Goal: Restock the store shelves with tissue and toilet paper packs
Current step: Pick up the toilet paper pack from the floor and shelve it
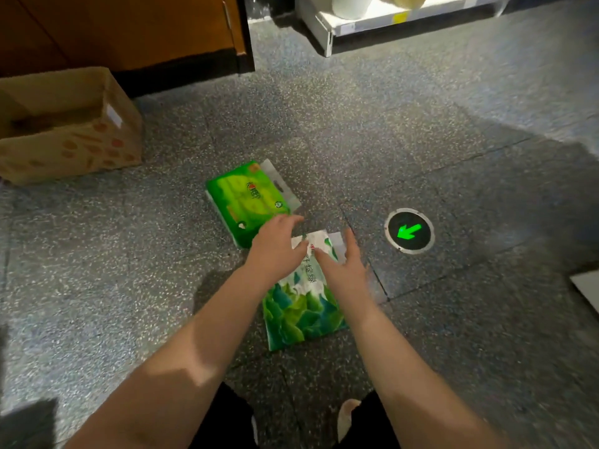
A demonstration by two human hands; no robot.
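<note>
Two tissue packs lie flat on the speckled grey floor in front of me. The farther one is a bright green pack with a clear hang tab. The nearer one is a white and green leaf-print pack. My left hand reaches out over the gap between the two packs, fingers spread and relaxed, holding nothing. My right hand hovers over the top right part of the leaf-print pack, fingers straight; whether it touches the pack I cannot tell. Both hands hide the upper end of that pack.
An open cardboard box stands on the floor at the left. A wooden cabinet rises behind it. A low white shelf with pale goods sits at the top right. A round green floor arrow light glows to the right.
</note>
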